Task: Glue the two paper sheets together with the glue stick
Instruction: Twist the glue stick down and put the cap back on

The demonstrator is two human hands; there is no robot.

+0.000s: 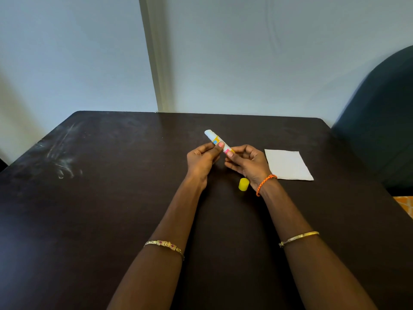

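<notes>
Both hands hold an uncapped glue stick (215, 138) above the middle of the dark table (111, 209), its white glue end pointing up and away to the left. My left hand (202, 159) pinches the barrel near the middle. My right hand (248, 163) pinches the lower end between thumb and fingers. The yellow cap (243, 184) stands on the table just below my right wrist. White paper (288, 164) lies flat to the right of my right hand; I cannot tell whether it is one sheet or two stacked.
A dark chair (380, 130) stands at the table's right side. The table's far edge meets a pale wall (245, 63). Whitish scuff marks (62, 157) show on the table's left part.
</notes>
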